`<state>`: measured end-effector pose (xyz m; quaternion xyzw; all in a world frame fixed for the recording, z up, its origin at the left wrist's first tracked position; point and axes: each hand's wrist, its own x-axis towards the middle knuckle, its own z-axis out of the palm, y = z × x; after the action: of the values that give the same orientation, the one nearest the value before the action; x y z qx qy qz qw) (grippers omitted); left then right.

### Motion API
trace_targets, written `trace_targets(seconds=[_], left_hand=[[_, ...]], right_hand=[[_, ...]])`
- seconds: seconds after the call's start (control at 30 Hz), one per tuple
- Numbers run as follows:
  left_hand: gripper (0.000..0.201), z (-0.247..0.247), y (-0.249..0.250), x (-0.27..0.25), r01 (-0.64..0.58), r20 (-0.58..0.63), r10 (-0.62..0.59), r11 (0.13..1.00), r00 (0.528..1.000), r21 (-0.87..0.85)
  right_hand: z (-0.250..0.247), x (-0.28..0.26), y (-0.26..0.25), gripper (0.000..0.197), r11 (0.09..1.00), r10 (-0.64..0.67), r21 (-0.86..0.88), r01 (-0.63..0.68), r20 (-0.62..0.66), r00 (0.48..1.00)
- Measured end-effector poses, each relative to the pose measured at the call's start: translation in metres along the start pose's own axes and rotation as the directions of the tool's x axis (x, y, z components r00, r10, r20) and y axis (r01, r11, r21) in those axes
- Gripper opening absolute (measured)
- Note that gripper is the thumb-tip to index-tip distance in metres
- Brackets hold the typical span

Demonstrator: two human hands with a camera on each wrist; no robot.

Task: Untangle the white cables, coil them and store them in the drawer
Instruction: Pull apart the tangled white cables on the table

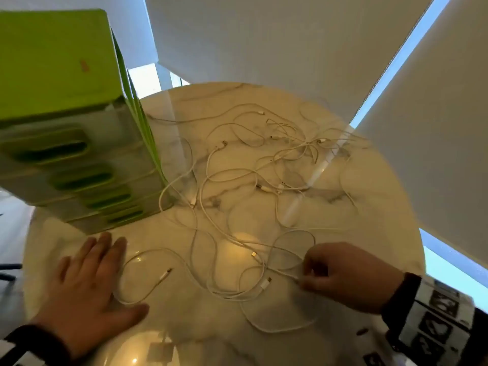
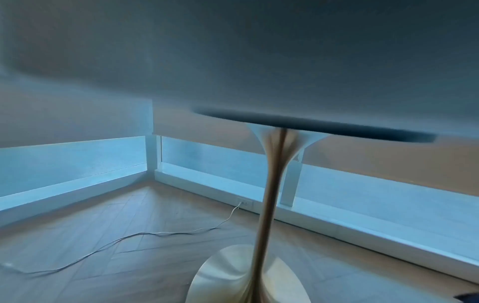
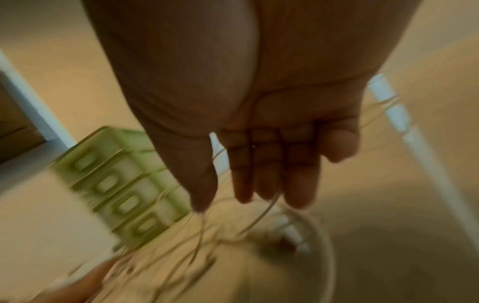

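I see a round marble table (image 1: 356, 212) below drawn window blinds (image 1: 264, 43), with the white cables (image 1: 237, 180) sprawled in a tangle across its middle. At far left stands the green drawer unit (image 1: 66, 122), drawers closed. My left hand (image 1: 87, 289) lies flat with fingers straight at the near left, on the table; my right hand (image 1: 343, 273) pinches one cable at the near right.

Warm lamp glare pools on the glossy surface (image 1: 369, 207) in the head view, edges bowed by the wide lens, while the left wrist view is dim, bluish and smeared, and the right wrist view motion-blurred.
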<state>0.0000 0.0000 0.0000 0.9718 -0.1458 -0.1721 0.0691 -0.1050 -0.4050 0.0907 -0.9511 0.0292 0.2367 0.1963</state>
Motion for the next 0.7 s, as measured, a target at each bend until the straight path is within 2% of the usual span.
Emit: trace_targets(seconds=[0.03,0.1,0.17,0.33,0.47,0.57,0.7], left_hand=[[0.130,0.003,-0.002,0.000,-0.010,-0.006,0.010,1.000,1.000,0.002],[0.129,0.007,-0.006,0.000,-0.007,-0.055,0.009,1.000,0.998,0.029],[0.126,0.012,-0.010,0.001,-0.029,-0.083,0.032,0.999,0.996,0.034],[0.124,0.015,-0.010,0.002,-0.068,-0.161,0.072,0.997,0.984,0.028],[0.140,0.014,-0.012,-0.001,-0.092,-0.217,0.086,0.996,0.972,-0.018],[0.147,0.003,0.000,-0.014,-0.073,-0.211,0.054,0.994,0.976,-0.082],[0.136,0.001,0.016,-0.020,-0.024,-0.179,0.023,1.000,0.984,-0.002]], right_hand=[[0.008,0.003,-0.003,0.029,0.999,0.000,-0.035,0.002,0.063,0.998],[0.021,0.009,-0.005,0.026,0.993,-0.009,-0.120,0.017,0.070,0.998],[0.031,0.010,-0.004,0.023,0.979,-0.049,-0.196,0.052,0.017,0.999],[0.041,0.005,0.009,0.016,0.968,-0.120,-0.232,0.095,-0.094,0.988],[0.049,-0.009,0.005,0.014,0.958,-0.157,-0.268,0.099,-0.205,0.966],[0.032,-0.035,-0.006,0.014,0.970,-0.169,-0.226,0.089,-0.365,0.915],[-0.005,-0.065,-0.021,0.011,0.980,-0.199,-0.142,0.143,-0.573,0.795]])
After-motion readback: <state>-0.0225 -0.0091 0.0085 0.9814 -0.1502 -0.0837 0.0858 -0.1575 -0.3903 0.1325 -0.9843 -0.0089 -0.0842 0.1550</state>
